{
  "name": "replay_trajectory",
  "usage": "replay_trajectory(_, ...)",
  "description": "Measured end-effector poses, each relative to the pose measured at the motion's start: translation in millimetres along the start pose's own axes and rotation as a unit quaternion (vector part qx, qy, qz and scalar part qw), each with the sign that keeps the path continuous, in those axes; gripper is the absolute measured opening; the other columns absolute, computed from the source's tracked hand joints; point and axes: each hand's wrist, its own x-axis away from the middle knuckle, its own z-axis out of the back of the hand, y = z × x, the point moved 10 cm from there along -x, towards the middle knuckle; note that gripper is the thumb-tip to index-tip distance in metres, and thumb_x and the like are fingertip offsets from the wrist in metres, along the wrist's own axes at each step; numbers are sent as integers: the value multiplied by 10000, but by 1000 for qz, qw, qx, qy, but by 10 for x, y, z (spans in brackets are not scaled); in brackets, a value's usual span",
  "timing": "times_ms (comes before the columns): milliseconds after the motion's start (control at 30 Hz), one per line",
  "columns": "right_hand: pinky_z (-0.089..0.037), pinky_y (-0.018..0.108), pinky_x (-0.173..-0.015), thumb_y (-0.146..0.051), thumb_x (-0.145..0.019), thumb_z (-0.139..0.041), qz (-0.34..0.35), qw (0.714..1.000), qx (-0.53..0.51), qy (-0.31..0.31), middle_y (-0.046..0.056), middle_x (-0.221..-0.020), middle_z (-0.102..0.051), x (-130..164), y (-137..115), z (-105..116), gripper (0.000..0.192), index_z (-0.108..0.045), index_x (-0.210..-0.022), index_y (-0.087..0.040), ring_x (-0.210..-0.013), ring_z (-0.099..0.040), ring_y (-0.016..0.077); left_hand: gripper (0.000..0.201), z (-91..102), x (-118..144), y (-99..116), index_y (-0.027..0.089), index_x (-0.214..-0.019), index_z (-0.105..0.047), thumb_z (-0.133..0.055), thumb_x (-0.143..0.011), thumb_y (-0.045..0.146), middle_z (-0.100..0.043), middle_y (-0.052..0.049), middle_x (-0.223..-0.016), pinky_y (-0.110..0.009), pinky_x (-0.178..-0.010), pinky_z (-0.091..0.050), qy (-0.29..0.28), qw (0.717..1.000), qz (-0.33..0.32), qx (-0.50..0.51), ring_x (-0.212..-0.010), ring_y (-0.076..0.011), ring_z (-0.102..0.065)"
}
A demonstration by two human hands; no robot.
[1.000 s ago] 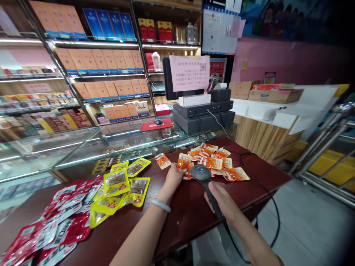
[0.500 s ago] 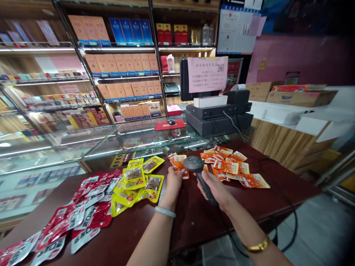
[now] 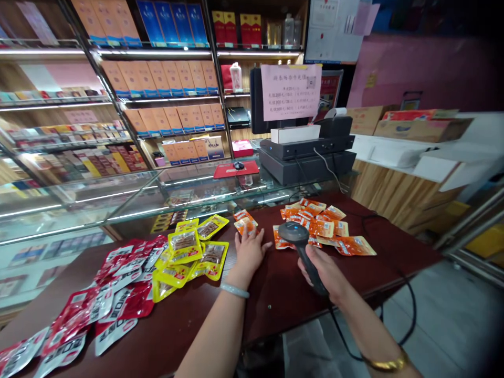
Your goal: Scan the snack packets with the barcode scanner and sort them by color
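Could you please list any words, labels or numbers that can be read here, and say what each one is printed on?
None can be read with certainty.
Pink paper notice on the monitor: printed lines, too small.
Orange packets, yellow packets, red packets: labels blurred.
Shelf boxes: print too small.
Wall papers: illegible.

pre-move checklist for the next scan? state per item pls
1. Scanner gripped by right hand: ok.
2. Left hand flat on an orange packet: ok.
3. Scanner head over that packet: not ok, it sits right of it.
4. Barcode side up: cannot tell.
5. Cable free off the table edge: ok.
6. Orange pile apart from yellow packets: ok.
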Motion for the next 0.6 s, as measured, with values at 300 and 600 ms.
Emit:
replay_trajectory(300,-292,170,-384,-691,-804,-653,-13,999,-7,35,-62,-573,-512,202,102,268,549,-582,-1014,-189,-402,-389,59,577,21,-58,-58,261,-1432,-517,-377,-972,581,-482,-112,-1522,-676,-1173,-101,5,1000,5,-10,-1477,-340,-300)
replay_trajectory(600,-307,183,-394,-728,-779,-649,-27,999,-1,28,-58,-577,-527,218,227,232,561,-553,-960,-206,-410,-411,73,571,105,53,640,164,-1415,-540,-489,-944,483,-553,-162,-1436,-485,-1149,-322,87,994,-63,7,-1373,-324,-439)
